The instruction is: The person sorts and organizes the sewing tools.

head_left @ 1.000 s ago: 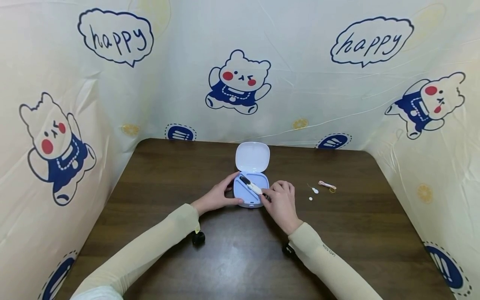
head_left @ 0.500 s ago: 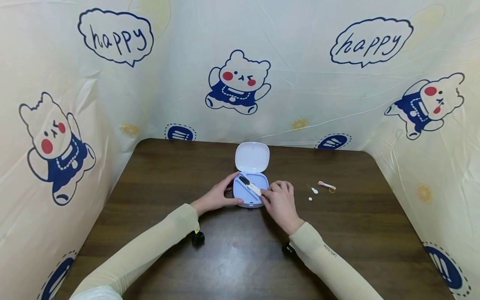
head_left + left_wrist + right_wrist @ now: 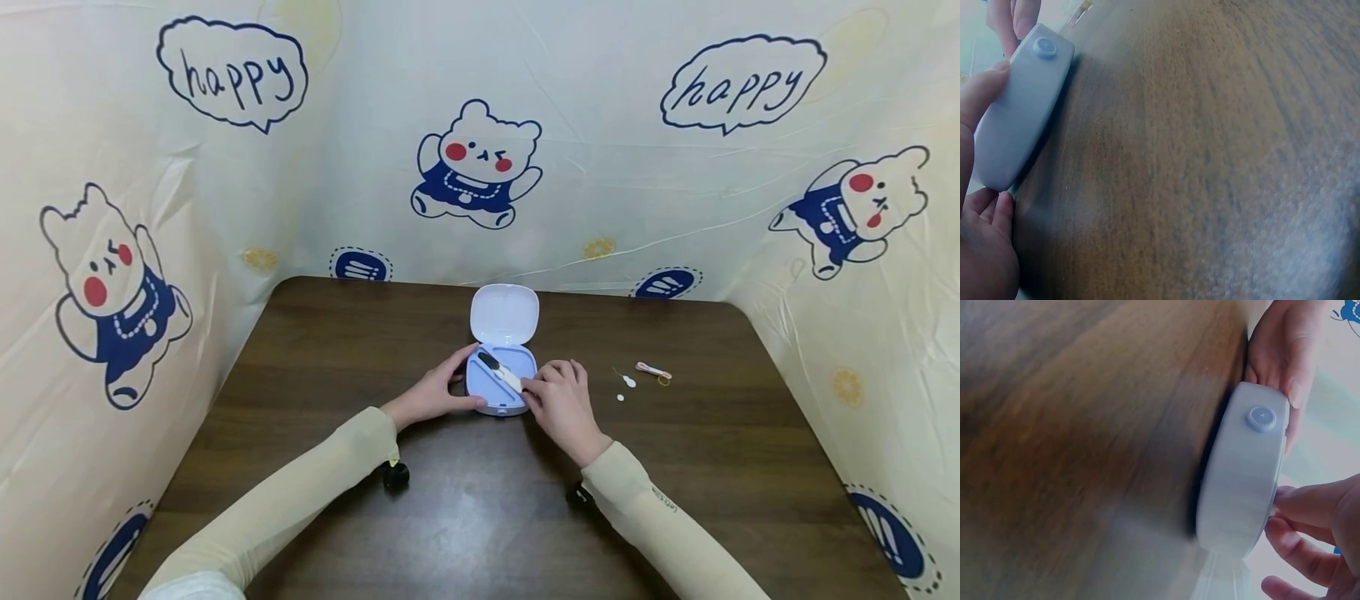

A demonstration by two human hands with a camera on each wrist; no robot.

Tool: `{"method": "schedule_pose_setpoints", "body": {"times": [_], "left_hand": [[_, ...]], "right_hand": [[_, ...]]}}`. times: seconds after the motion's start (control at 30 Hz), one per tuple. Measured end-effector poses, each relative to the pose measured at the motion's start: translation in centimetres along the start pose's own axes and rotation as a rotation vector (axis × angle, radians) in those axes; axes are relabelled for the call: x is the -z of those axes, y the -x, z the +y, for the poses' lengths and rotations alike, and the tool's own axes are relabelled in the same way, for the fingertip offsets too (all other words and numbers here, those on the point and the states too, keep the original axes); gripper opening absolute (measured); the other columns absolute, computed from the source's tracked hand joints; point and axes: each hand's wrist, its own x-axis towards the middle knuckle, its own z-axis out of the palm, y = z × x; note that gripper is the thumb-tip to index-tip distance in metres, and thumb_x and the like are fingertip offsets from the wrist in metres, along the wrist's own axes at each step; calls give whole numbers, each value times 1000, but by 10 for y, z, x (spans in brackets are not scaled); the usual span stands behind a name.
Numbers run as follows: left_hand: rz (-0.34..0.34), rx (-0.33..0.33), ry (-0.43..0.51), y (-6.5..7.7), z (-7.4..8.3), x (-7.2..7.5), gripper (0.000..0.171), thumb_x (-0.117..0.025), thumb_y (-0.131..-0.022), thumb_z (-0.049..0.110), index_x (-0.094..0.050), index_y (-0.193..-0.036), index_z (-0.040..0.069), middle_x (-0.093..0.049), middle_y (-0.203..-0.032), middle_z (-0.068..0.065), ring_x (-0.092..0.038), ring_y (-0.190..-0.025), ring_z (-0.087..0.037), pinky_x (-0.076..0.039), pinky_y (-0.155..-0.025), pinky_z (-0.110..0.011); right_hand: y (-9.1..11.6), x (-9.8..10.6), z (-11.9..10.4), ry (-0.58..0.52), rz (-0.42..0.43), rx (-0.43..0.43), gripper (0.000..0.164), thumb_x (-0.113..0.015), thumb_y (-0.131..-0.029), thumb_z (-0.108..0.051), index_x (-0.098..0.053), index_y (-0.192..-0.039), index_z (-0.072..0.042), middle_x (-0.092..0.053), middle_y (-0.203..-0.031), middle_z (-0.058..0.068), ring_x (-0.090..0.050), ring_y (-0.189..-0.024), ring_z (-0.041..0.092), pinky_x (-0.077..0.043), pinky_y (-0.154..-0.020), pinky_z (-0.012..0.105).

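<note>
A pale-blue hinged case (image 3: 501, 398) stands with its lid (image 3: 505, 314) raised, looking like a small sewing kit. Diagonally across its tray lies a slim black-and-white tool (image 3: 498, 369), its exact kind unclear. My left hand (image 3: 433, 397) holds the case from the left, thumb at the front corner and fingers along the side. At the right edge, my right hand (image 3: 564, 410) pinches the tool's white end between thumb and forefinger; the fingertips cover that end. The right wrist view shows the case's round front button (image 3: 1262, 418) and my right thumb at the rim.
Right of the case lie a needle threader (image 3: 629, 381) with a thin wire, a small white button (image 3: 620, 397), and a pale pink-and-white strip (image 3: 654, 370) beside a gold ring (image 3: 663, 381). The dark wooden table (image 3: 465, 517) meets printed curtains (image 3: 615, 192) at the back and sides.
The tool's white end has settled slightly lower into the tray under my right fingers. My left hand and the case have hardly moved.
</note>
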Motion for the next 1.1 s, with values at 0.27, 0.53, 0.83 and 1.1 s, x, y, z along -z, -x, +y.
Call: {"method": "schedule_pose_setpoints", "body": {"times": [0.27,0.53,0.83,1.1], "left_hand": [[0,-1,-3,-1,0,1,100,-84,-90,34,-21,-167,26,-26,-171,-3,-33,-153,-23,-37,-120,-43],[-6,-2,-2,-1,-1,0,100,-84,-90,35,-21,-167,26,-26,-171,-4,-34,-153,-26,-36,-121,-45],[-7,0,-3,0,2,1,100,-84,-91,35,-20,-167,25,-26,-171,-4,-33,-153,-25,-36,-121,-43],[-1,7,-2,2,4,1,100,-84,-90,35,-22,-167,27,-25,-171,-3,-32,-153,-24,-36,-121,-44]], "right_hand": [[-1,1,2,-6,-8,1,15,-82,-91,-11,-83,-106,-11,-70,-95,7,-56,-111,36,-35,-107,65],[0,4,5,-27,-1,-14,16,-84,-89,-14,-84,-105,-14,-74,-97,6,-56,-117,36,-34,-109,64],[6,9,26,-87,102,-8,20,-87,-87,-17,-84,-106,-12,-76,-91,4,-59,-119,40,-33,-109,63],[17,24,56,-107,164,-81,20,-86,-88,-15,-83,-107,-10,-78,-93,7,-58,-116,40,-35,-104,62]]}}
